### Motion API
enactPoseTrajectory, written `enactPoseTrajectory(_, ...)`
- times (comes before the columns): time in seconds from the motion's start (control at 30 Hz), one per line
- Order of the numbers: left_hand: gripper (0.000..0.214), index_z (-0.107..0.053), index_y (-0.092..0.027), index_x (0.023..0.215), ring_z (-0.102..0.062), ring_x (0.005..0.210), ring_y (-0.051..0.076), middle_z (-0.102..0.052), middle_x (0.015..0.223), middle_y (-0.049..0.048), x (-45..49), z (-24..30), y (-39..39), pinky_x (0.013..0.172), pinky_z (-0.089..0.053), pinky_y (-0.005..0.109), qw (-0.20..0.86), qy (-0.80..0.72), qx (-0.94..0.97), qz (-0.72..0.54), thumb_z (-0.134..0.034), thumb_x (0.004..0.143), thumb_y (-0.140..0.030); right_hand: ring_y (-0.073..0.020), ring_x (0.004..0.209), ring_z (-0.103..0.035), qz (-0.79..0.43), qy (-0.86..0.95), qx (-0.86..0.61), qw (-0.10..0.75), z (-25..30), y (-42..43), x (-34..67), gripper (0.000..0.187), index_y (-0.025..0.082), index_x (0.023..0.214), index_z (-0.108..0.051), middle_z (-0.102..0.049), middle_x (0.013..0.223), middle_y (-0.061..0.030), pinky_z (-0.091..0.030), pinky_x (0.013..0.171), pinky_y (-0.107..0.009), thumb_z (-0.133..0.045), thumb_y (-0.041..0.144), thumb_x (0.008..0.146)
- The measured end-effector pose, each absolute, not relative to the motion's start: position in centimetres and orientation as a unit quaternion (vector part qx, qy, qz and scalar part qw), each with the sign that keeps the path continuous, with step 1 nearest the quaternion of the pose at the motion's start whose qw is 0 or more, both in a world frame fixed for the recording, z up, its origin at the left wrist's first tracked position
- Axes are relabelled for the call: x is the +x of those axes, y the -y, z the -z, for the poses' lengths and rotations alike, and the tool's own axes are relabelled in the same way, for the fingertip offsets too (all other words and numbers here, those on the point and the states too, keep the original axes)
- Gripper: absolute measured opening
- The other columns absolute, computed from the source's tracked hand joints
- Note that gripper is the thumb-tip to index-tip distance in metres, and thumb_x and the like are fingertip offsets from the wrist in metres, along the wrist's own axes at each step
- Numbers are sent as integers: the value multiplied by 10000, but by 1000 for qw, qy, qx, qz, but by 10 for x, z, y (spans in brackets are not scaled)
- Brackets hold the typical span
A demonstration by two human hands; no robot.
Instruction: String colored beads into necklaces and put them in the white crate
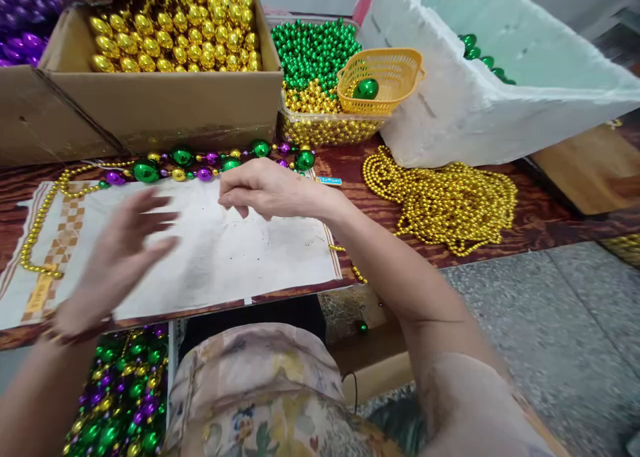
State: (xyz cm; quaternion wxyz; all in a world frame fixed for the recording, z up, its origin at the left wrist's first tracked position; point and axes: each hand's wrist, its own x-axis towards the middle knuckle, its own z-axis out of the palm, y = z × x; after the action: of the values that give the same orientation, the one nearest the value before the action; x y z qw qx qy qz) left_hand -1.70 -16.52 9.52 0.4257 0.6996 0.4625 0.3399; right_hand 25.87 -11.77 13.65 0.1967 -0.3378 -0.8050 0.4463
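Observation:
My left hand (120, 250) hovers over the white cloth (225, 257), fingers spread and blurred, holding nothing. My right hand (265, 187) rests above the cloth's far edge with its fingers curled together; I cannot make out anything in them. Just beyond it a bead string (200, 164) of green, purple and gold balls lies along the table. A thin gold bead strand (35, 237) runs down the cloth's left side.
A cardboard box of gold beads (160, 104) stands at the back. A clear tub of green and gold beads (315, 64) holds a yellow basket (385, 77). A heap of gold strands (445, 200) lies right, by a white foam box (450, 104). Finished necklaces (120, 397) lie below.

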Motion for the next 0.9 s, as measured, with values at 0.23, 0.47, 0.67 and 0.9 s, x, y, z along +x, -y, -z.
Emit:
enactPoseTrajectory(0.23,264,-632,-163,686,-530,592,132,-497,541,-4,92,-54,135,573,-478,244,657,-346,623,-247,-722,811,-377,-88,680,-514,-373,849,-302,220,-121,110,226,219,163,686,-555,-587,681,42,-384,633,-208,-518,109,895)
enactPoseTrajectory(0.47,234,-719,-154,903,-336,465,61,-439,546,-26,46,-58,129,426,-251,186,685,-435,514,-278,-685,861,-381,-109,745,-610,-327,712,-541,306,-84,120,313,237,168,1068,-649,-685,1068,-41,-445,620,-231,-450,244,967)
enactPoseTrajectory(0.67,141,-740,-134,850,-423,509,67,-521,604,5,11,-61,121,457,-343,180,662,-498,442,-345,-727,793,-262,-270,1003,-622,-78,722,-685,-61,-24,147,420,175,151,1012,-691,-697,1078,-135,-439,787,-342,-561,222,918)
enactPoseTrajectory(0.9,93,-749,-139,815,-503,496,83,-569,621,16,5,-61,119,436,-364,173,631,-531,416,-383,-714,774,-214,-298,1051,-601,-55,722,-684,-88,3,157,424,263,117,1140,-625,-648,1164,-170,-426,816,-357,-522,189,910)
